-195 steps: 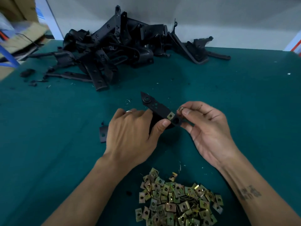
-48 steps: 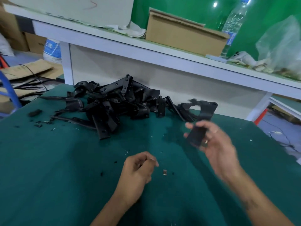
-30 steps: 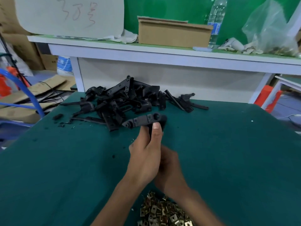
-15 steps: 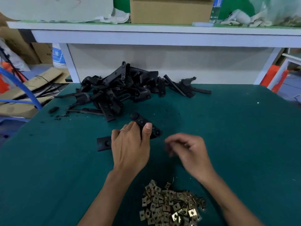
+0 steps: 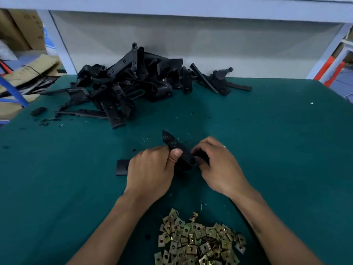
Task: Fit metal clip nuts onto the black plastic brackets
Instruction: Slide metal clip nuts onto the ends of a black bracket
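both hands on one black bracket (image 5: 178,150): left hand (image 5: 150,173) grip curled round it, right hand (image 5: 219,167) pinching its end.

Bare forearms, no sleeves; ring (image 5: 223,146) on the right hand (image 5: 219,167)

— Bracket (image 5: 178,150) finish?
— Black plastic, matt, smooth with a faint sheen; the heap of brackets (image 5: 133,87) looks the same.
— Clip nuts (image 5: 198,241)?
— Thin metal, yellowish plating, glossy, catching light in spots.
— Tabletop (image 5: 277,140)?
— Teal cloth-like covering, matt, flecked with fine debris. Cardboard (image 5: 21,27) at far left, dull brown.
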### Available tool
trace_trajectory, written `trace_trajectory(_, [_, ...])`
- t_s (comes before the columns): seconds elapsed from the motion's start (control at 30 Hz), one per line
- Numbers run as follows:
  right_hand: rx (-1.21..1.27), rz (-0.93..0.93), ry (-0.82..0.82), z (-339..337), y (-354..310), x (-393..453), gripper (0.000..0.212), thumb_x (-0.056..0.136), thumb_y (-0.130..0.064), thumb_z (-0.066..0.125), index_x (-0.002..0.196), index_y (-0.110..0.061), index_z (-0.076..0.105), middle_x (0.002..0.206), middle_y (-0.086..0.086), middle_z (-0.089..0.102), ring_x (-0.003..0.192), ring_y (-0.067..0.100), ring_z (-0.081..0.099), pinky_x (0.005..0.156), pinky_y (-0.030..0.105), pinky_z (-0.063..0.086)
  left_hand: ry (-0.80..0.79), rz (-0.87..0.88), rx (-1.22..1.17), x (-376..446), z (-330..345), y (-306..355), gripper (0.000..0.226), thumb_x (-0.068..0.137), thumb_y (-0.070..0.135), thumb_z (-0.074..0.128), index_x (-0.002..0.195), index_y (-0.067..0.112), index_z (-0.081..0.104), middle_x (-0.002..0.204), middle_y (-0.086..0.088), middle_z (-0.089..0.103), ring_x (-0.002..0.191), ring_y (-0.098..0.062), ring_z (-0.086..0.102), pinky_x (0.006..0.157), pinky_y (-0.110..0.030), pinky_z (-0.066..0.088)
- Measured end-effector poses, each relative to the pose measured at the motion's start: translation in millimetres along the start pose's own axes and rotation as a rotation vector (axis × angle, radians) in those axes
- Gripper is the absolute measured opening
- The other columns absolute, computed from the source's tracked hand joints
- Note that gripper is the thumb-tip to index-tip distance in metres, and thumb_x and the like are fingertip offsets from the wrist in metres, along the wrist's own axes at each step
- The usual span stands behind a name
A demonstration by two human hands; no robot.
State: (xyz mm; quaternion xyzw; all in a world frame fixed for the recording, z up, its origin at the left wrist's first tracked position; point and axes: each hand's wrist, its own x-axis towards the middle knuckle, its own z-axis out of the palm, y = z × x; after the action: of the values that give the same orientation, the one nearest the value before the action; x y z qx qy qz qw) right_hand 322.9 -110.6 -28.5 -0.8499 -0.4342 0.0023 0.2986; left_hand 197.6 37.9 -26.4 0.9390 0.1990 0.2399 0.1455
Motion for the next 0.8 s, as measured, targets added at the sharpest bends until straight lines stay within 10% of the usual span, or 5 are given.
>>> trace_trajectory(0.13, [0.108,0.071,0.083,4,4,1,0.017,0.093,-0.013,0.069,0.091,-0.028,0.062,0.085,-0.016,0.063,0.078,0.002,0.060,0.065,0.020,0.047,0.039,0.001,0.073,2,1,2,0.056,0.101,0.062,0.020,0.060,0.023,0.025,0.052,0.008,0.032,0.043,-0.028,0.043,0.046,-0.028,0.023])
trace_trajectory(0.37, [1.144,0.210,0.232,-1,-6,-1,0.018,0.070,-0.008,0.086,0.082,-0.019,0.077,0.086,0.010,0.077,0.083,0.018,0.074,0.075,0.022,0.056,0.112,0.146,0.134,0,2,5,0.043,0.103,0.045,0.030,0.070,0.018,0.035,0.060,-0.002,0.049,0.047,-0.028,0.046,0.055,-0.030,0.023])
trace_trajectory(0.8, [1.177,0.256,0.185,-2,-12,-3,0.011,0.069,-0.012,0.087,0.077,-0.017,0.081,0.084,0.009,0.077,0.083,0.022,0.071,0.083,0.029,0.058,0.050,0.150,0.020,0,1,4,0.041,0.105,0.044,0.033,0.080,0.015,0.049,0.074,0.003,0.052,0.059,-0.031,0.053,0.059,-0.032,0.028])
